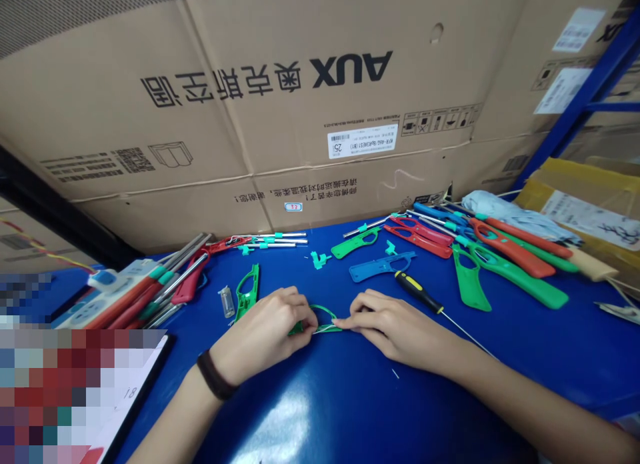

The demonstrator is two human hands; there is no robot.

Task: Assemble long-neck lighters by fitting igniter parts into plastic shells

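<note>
My left hand (267, 334) is curled round one end of a green plastic handle shell (320, 319) that rests on the blue table (350, 397). My right hand (387, 324) pinches the shell's other end with fingertips pressed together. Both hands meet at the table's middle. A second green shell half (247, 292) lies just beyond my left hand, next to a small clear part (227, 301). A black-and-yellow screwdriver (419, 292) lies just past my right hand, with its thin shaft running right.
Red, green and blue lighter handles (505, 261) are piled at the right, and a blue shell (380, 265) and a green shell (356, 243) lie mid-table. Metal-tubed lighters (165, 287) lie at the left beside a white power strip (113, 281). Big cardboard boxes (280, 111) wall the back.
</note>
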